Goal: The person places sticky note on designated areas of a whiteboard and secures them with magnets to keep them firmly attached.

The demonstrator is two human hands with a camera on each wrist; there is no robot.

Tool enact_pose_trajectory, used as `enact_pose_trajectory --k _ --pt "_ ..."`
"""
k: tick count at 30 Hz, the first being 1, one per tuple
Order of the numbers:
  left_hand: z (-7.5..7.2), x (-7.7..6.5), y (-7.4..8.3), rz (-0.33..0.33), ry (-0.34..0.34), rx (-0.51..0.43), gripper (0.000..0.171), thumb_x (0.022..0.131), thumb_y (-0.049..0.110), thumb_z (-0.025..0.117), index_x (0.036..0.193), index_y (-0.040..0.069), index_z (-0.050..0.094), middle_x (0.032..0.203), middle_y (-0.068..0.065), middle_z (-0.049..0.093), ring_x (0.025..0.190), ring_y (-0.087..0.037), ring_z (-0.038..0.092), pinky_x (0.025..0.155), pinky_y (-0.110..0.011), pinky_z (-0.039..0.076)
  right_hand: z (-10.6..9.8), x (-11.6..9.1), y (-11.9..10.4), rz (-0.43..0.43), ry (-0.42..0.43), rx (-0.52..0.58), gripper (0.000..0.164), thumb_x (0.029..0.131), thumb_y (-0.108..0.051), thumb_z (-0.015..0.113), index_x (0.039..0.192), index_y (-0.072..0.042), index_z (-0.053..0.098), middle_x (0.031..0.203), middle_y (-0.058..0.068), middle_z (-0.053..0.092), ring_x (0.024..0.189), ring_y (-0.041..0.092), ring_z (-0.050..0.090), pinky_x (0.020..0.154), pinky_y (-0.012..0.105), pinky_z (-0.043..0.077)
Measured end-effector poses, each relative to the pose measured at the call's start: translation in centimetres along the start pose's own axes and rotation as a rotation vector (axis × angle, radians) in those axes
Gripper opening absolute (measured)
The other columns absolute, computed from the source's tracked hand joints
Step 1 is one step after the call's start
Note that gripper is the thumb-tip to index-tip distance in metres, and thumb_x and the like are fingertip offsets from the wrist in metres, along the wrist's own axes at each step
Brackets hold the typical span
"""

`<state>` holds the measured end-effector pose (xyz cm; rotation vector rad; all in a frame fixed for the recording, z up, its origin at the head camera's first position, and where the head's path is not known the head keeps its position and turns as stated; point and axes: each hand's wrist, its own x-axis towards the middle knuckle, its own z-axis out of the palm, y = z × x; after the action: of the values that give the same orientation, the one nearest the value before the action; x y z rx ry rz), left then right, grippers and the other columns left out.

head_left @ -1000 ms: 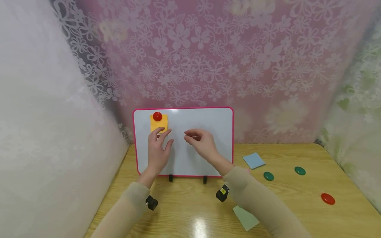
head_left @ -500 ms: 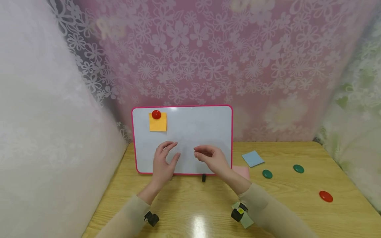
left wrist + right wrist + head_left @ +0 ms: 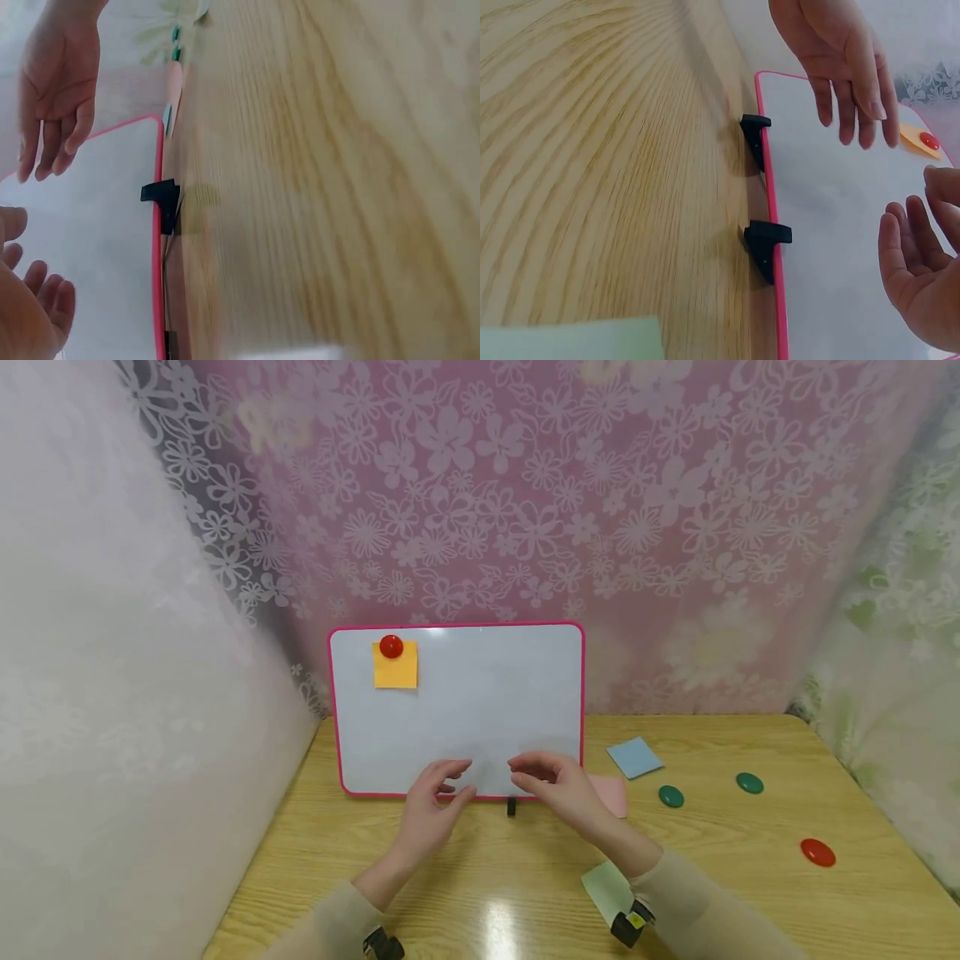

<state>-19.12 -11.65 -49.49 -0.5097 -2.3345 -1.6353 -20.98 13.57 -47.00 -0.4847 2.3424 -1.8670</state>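
1. Pink-framed rectangular whiteboard (image 3: 480,710), standing near the wooden desk's (image 3: 450,893) back-left corner; square orange paper note (image 3: 401,674) under round red magnet (image 3: 391,647) by its upper-left corner.
2. Your left hand (image 3: 435,810), empty, fingers curved, thumb apart, before the whiteboard's bottom edge.
3. Your right hand (image 3: 558,789), empty, loosely curved, before its bottom-right corner.

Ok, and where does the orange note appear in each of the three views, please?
Head: the orange note is left of centre, on the upper left of the pink-framed whiteboard.
Left wrist: not in the picture.
Right wrist: the orange note is near the right edge, above mid-height.
Shared landmark: the pink-framed whiteboard.
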Motion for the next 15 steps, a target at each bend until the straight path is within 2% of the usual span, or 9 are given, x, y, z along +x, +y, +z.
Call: enact_pose_trajectory --k 3,9,12,15 --pt "0.5 -0.7 0.1 -0.024 -0.065 -0.027 0.037 0.099 0.012 0.079 0.136 0.007 0.072 0.130 -0.017 0.069 0.118 -0.044 0.061 0.096 -0.052 0.056 -0.6 -0.8 0.3 0.012 -0.006 -0.049 0.037 0.101 -0.025 0.077 0.131 -0.003 0.072 0.132 0.018 0.071 0.111 0.021 0.070 0.092 0.032 0.058" --pt "1.6 -1.9 0.6 -0.087 -0.217 -0.057 0.038 0.104 0.019 0.074 0.140 0.011 0.069 0.130 -0.014 0.067 0.117 -0.036 0.063 0.096 -0.042 0.056 -2.2 -2.0 0.6 -0.004 -0.034 -0.150 0.035 0.103 -0.027 0.076 0.130 -0.005 0.073 0.130 0.016 0.072 0.108 0.019 0.071 0.088 0.031 0.058" --pt "2.3 -2.3 0.7 -0.109 -0.283 -0.035 0.038 0.104 0.022 0.074 0.140 0.008 0.069 0.129 -0.015 0.068 0.115 -0.034 0.063 0.093 -0.036 0.056 -3.0 -2.4 0.8 -0.007 -0.032 -0.187 0.033 0.102 -0.026 0.077 0.129 -0.006 0.075 0.129 0.015 0.073 0.108 0.019 0.072 0.087 0.029 0.058" --pt "3.0 -2.5 0.8 -0.087 -0.337 0.003 0.037 0.104 0.022 0.073 0.137 0.005 0.070 0.127 -0.014 0.069 0.112 -0.034 0.064 0.090 -0.033 0.057 -3.9 -2.8 1.0 0.011 -0.027 -0.176 0.032 0.101 -0.023 0.077 0.128 -0.005 0.075 0.129 0.016 0.073 0.108 0.021 0.073 0.087 0.028 0.058"
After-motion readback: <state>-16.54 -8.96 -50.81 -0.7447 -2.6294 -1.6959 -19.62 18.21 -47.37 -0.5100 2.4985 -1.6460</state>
